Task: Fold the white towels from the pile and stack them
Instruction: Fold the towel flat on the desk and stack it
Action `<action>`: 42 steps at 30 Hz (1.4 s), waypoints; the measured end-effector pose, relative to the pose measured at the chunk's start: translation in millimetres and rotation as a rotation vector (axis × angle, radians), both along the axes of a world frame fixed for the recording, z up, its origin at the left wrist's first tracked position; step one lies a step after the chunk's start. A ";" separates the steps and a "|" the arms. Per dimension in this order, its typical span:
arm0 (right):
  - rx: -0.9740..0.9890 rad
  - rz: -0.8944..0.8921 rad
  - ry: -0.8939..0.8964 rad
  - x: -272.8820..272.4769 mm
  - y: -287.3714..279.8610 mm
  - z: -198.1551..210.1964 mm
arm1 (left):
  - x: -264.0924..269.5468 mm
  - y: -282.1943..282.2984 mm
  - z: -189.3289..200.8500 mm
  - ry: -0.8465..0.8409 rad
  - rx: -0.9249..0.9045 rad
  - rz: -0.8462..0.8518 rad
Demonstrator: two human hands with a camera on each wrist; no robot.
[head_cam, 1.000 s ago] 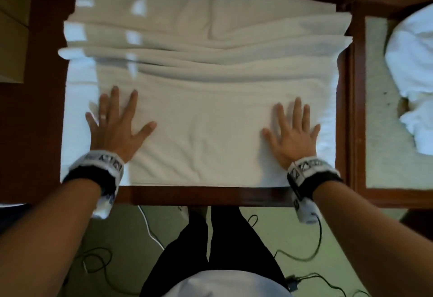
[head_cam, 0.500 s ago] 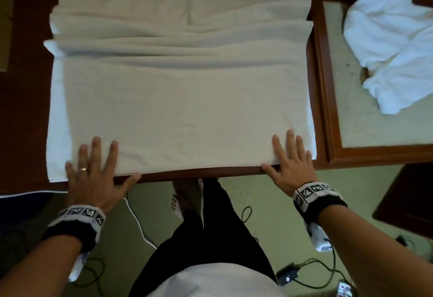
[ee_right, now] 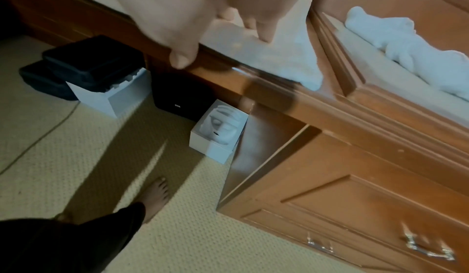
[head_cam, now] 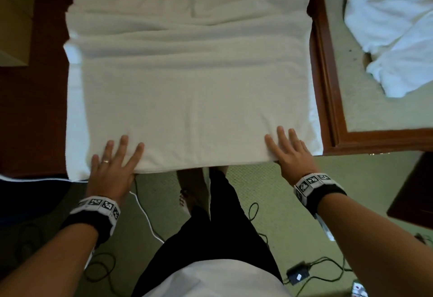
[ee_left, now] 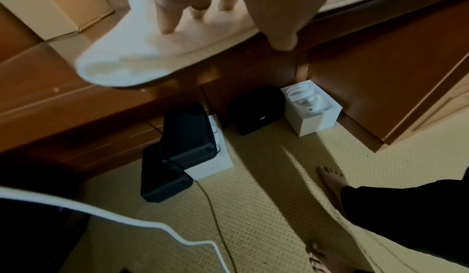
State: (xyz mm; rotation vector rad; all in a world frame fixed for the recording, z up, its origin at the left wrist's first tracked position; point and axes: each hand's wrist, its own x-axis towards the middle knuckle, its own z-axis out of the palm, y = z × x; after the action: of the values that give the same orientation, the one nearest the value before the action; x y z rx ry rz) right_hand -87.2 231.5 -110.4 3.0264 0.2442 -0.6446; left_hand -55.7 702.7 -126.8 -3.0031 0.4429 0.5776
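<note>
White towel (head_cam: 192, 100) lies flat on tabletop (head_cam: 32, 109), far half rumpled; both hands' fingers (head_cam: 121, 151) spread wide, pressing its near edge.

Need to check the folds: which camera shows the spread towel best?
Head view: the whole towel shows, with its far-side creases. The left wrist view catches only its near left corner; the right wrist view only the near right corner.
</note>
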 end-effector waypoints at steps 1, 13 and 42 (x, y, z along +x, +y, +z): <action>0.028 0.042 -0.035 -1.0 -4.3 1.4 | -2.2 3.7 2.7 -0.007 -0.018 -0.028; -0.215 -0.143 0.489 56.6 3.5 68.0 | 57.2 10.0 80.2 0.505 0.059 0.196; 0.076 -0.200 -0.277 199.4 7.0 22.7 | 191.0 -10.5 40.9 -0.169 -0.099 0.243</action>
State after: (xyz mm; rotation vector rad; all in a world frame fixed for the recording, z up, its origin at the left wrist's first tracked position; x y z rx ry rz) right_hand 112.2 238.6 -87.7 3.1901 -0.0461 -0.2208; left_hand 135.3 692.2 -86.0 -3.1899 0.1001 0.3174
